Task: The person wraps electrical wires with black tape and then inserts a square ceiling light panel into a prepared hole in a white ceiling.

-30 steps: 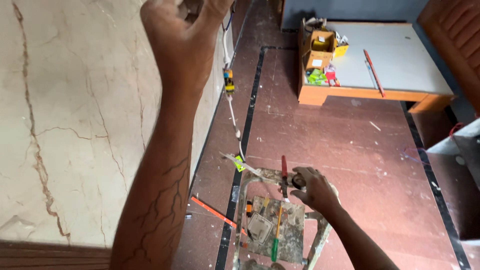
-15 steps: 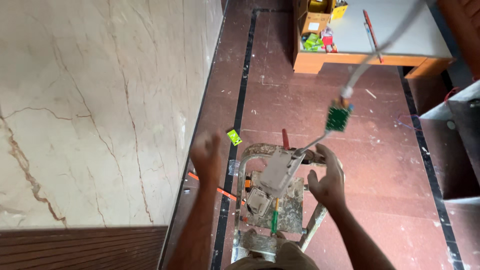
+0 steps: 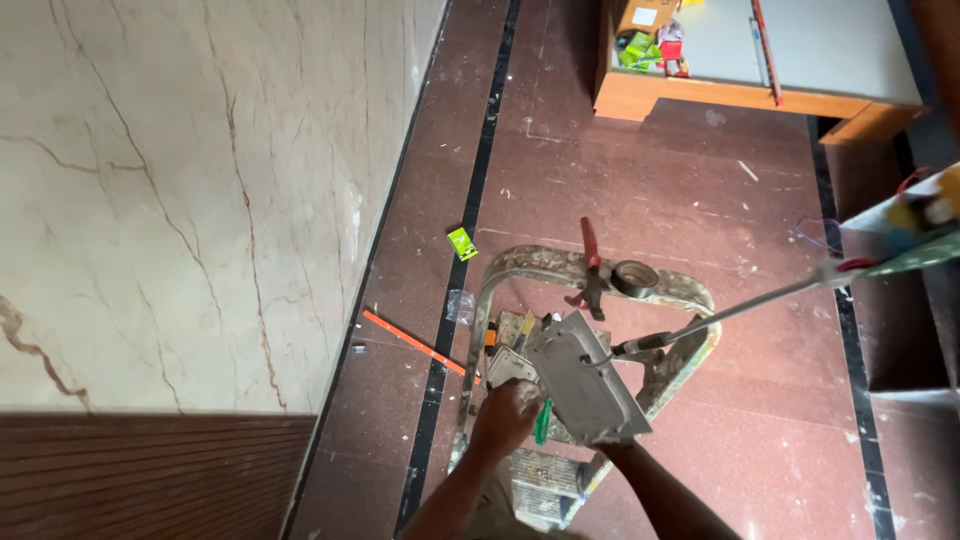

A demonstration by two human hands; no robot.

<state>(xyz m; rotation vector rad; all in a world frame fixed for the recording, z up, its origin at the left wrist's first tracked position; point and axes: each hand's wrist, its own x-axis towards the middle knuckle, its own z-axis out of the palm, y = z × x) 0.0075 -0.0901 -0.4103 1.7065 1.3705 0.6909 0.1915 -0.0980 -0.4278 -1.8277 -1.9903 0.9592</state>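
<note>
I look down from a paint-spattered stepladder (image 3: 520,262). My left hand (image 3: 505,415) grips the left edge of a flat grey-white panel (image 3: 585,385) just above the ladder top. My right forearm (image 3: 655,488) reaches under the panel's lower edge, and that hand is hidden beneath it. A grey cable (image 3: 750,300) runs from the panel up to the right, ending at a blurred green circuit board (image 3: 925,250) close to the camera.
Red pliers (image 3: 592,268), a tape roll (image 3: 635,278) and a green-handled screwdriver (image 3: 543,420) lie on the ladder top. An orange strip (image 3: 415,345) and a small green packet (image 3: 461,243) lie on the red floor. Marble wall left; wooden platform (image 3: 700,95) with boxes far ahead.
My left hand came down from high against the wall to the ladder top. The panel with its cable appeared, swung in, and now sits in my hands.
</note>
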